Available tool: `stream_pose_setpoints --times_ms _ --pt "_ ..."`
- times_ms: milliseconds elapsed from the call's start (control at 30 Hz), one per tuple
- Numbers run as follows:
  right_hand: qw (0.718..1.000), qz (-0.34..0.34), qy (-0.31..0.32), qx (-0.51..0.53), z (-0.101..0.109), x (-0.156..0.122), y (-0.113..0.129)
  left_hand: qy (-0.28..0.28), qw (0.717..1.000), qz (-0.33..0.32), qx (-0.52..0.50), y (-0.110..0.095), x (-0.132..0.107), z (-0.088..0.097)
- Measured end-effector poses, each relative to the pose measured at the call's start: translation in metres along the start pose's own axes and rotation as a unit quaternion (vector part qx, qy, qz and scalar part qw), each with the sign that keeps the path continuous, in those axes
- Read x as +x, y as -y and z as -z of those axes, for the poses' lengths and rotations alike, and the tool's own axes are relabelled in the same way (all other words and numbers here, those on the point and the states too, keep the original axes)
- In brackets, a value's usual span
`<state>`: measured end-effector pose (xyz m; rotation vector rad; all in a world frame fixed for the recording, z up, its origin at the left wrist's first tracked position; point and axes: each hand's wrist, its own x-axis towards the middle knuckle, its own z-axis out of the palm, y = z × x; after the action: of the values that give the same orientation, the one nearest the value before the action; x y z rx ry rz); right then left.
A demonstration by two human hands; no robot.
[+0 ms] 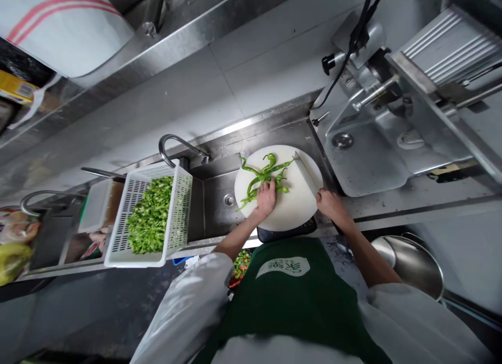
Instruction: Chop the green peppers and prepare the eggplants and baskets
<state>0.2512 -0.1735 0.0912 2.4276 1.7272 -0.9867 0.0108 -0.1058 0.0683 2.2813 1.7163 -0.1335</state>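
Observation:
Several long green chili peppers (259,175) lie in a loose heap on a round white cutting board (301,212). My left hand (266,197) is on the near side of the heap, its fingers curled over the green peppers. In my right hand (331,204) is the handle of a kitchen knife (306,173). The blade rests flat-looking over the right part of the board, pointing away from me, its tip close to a pepper's end. My right fingers are wrapped round the handle, which is mostly hidden.
A white plastic basket (176,217) of chopped green peppers (151,215) stands left of the steel sink (219,191). A faucet (182,139) arches behind. On the right is a metal slicing machine (376,139), with a steel pot (415,264) below. Another container holds red and green pieces (240,264).

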Motion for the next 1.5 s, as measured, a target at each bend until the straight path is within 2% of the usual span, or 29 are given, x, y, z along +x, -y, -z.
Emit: stream_pose_setpoints --times_ms 67,133,233,333,433,567,733,867,1100,1500 --pt "1.0 0.002 -0.01 -0.006 -0.001 -0.006 -0.006 -0.041 0.999 -0.025 -0.01 -0.012 -0.021 -0.026" --pt "1.0 0.001 -0.019 -0.016 -0.006 -0.016 -0.016 -0.051 0.997 -0.051 -0.036 -0.016 -0.04 -0.049" --pt "0.999 0.0 -0.029 -0.039 -0.016 -0.035 -0.035 -0.075 0.991 -0.072 -0.084 -0.004 -0.053 -0.063" --pt "0.998 -0.005 -0.031 -0.06 -0.024 -0.054 -0.05 -0.064 0.988 -0.083 -0.111 0.015 -0.053 -0.06" --pt "0.997 -0.016 -0.019 -0.073 -0.026 -0.071 -0.055 -0.065 0.988 -0.076 -0.114 0.024 -0.049 -0.055" --pt "0.997 -0.021 0.004 -0.078 -0.024 -0.089 -0.051 -0.103 0.979 -0.103 -0.141 0.017 -0.039 -0.054" --pt "0.995 0.0 0.047 -0.087 -0.026 -0.106 -0.053 -0.095 0.969 -0.135 -0.186 0.004 -0.021 -0.059" --pt "0.992 0.039 0.053 -0.107 -0.035 -0.118 -0.061 -0.095 0.967 -0.124 -0.203 0.003 -0.019 -0.068" --pt "0.991 0.081 0.061 -0.085 -0.04 -0.121 -0.049 -0.129 0.955 -0.111 -0.244 -0.002 -0.03 -0.087" --pt "0.988 0.066 0.099 -0.102 -0.034 -0.118 -0.04 -0.1 0.956 -0.101 -0.257 -0.003 -0.027 -0.084"
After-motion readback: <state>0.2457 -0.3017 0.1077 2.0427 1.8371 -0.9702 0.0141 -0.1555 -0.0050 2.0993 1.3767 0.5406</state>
